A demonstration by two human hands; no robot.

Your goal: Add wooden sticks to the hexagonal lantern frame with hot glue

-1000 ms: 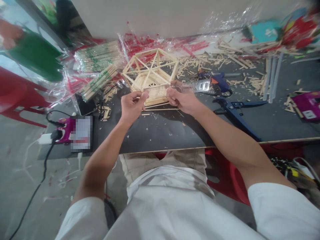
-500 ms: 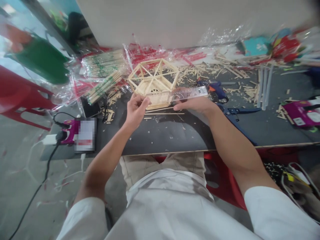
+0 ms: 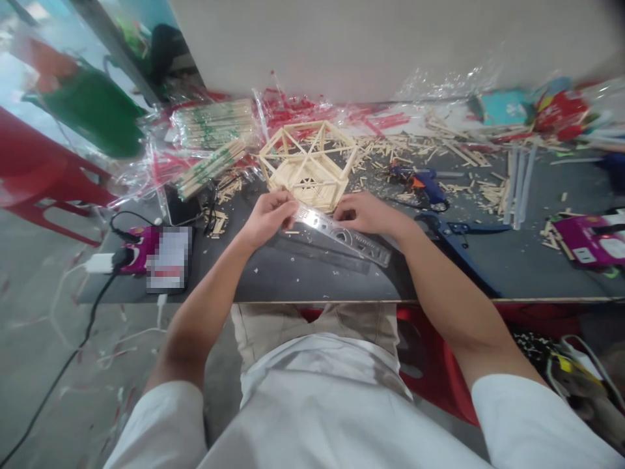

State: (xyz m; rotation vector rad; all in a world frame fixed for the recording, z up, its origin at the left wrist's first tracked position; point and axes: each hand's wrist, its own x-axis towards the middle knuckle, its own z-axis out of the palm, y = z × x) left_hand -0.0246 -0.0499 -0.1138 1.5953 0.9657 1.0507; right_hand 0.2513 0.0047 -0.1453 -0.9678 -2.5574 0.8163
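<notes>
My left hand (image 3: 270, 216) pinches the left end of a clear plastic ruler (image 3: 359, 243), which slants down to the right just above the dark table. My right hand (image 3: 367, 212) is closed, fingers curled down behind the ruler's upper edge; whatever its fingertips hold, if anything, is hidden. Directly beyond both hands stands a frame of thin wooden sticks (image 3: 312, 157), many-sided with spokes meeting in the middle. Its near edge is partly covered by my hands and the ruler. A short bit of stick (image 3: 291, 232) lies below my left hand.
Blue cutters (image 3: 459, 244) and a blue glue gun (image 3: 430, 187) lie right of my right arm. Clear glue sticks (image 3: 518, 185) and wood scraps are farther right. Bundled sticks (image 3: 215, 124) sit back left. A phone (image 3: 170, 260) and purple power strip (image 3: 141, 251) occupy the left edge.
The ruler has passed from my right hand to my left and now slants toward me. My right hand has drawn back in beside the stick frame, its fingers curled.
</notes>
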